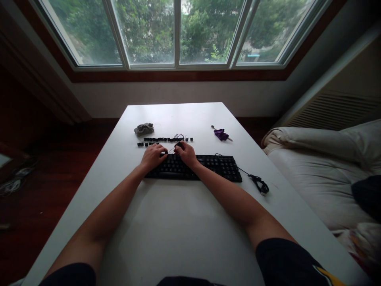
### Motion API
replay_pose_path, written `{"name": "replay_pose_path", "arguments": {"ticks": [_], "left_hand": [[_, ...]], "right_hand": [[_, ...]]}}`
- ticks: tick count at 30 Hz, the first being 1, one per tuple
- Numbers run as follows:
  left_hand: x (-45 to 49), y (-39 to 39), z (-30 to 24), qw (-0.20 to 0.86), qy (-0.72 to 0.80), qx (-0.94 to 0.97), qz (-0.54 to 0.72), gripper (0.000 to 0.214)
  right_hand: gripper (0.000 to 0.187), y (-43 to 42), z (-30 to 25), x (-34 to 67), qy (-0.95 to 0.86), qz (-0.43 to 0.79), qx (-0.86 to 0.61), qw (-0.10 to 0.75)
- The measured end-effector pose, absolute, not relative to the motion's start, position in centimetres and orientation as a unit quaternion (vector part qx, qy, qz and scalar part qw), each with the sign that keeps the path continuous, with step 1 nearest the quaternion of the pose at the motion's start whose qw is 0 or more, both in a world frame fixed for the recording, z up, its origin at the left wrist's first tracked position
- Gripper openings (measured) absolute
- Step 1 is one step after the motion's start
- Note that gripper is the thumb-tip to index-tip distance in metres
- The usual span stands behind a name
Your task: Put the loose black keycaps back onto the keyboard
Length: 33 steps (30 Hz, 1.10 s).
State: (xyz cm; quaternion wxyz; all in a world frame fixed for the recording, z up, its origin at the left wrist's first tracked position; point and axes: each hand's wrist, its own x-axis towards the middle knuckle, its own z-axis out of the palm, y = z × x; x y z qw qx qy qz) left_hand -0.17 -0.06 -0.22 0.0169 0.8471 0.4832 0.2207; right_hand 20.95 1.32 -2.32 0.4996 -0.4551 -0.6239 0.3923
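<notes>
A black keyboard (214, 166) lies across the white table (184, 230). My left hand (153, 156) rests on the keyboard's left end, fingers curled down onto it. My right hand (186, 153) is closed in a pinch over the keys at the upper edge, holding a thin wire tool whose tip points left. Just beyond the keyboard, several loose black keycaps (166, 140) sit in rows. A small wire loop lies among them.
A crumpled grey cloth (144, 128) lies behind the keycaps. A purple-handled brush (222, 134) sits at the far right of the table. The keyboard's coiled cable (259, 183) trails right. A bed with white bedding (321, 171) stands right of the table; windows behind.
</notes>
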Motion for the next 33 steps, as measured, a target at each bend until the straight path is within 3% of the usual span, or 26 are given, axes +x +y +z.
{"name": "replay_pose_path", "arguments": {"ticks": [25, 33], "left_hand": [[-3.5, 1.6, 1.9, 0.046, 0.593, 0.716, 0.367, 0.024], [-2.1, 4.0, 0.3, -0.007, 0.575, 0.760, 0.303, 0.015]], "right_hand": [[0.015, 1.7, -3.0, 20.9, -0.649, 0.403, -0.438, 0.474], [0.015, 1.8, -3.0, 21.0, -0.656, 0.393, -0.443, 0.467]]}}
